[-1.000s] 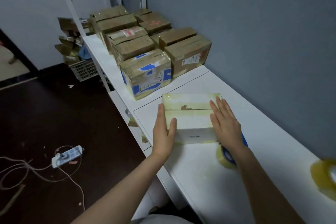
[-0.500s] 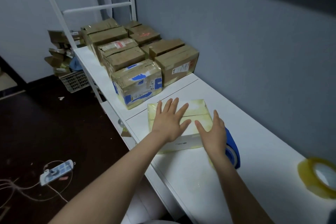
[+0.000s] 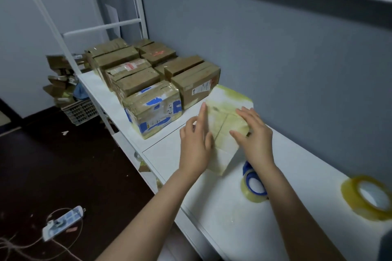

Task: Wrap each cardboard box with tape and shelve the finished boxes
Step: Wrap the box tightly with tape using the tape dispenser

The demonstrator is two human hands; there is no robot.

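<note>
While both palms press it, white rectangular cardboard box (image 3: 226, 116) sits tilted, one corner toward wearer, on smooth white surface (image 3: 214, 210), just beside brown boxes (image 3: 135, 82).
Box skin: glossy yellowish tape, wrinkled; dark seam line down top face.
Left hand (image 3: 195, 144): grip wide, fingers straight against box's left side.
Right hand (image 3: 254, 140): grip wide, fingers spread flat on top face.
Clear tape roll (image 3: 253, 186), blue core, lies flat by right wrist.
Second yellowish roll (image 3: 369, 197) well apart to right.
Brown boxes blocky, shiny with tape; nearest carries torn blue patches.

The box (image 3: 224, 125) is seen as white under yellowish tape. Blue patches are shown on one brown carton (image 3: 152, 110). One tape roll (image 3: 245, 182) is cored in blue; the other roll (image 3: 347, 195) is tinted yellow.
</note>
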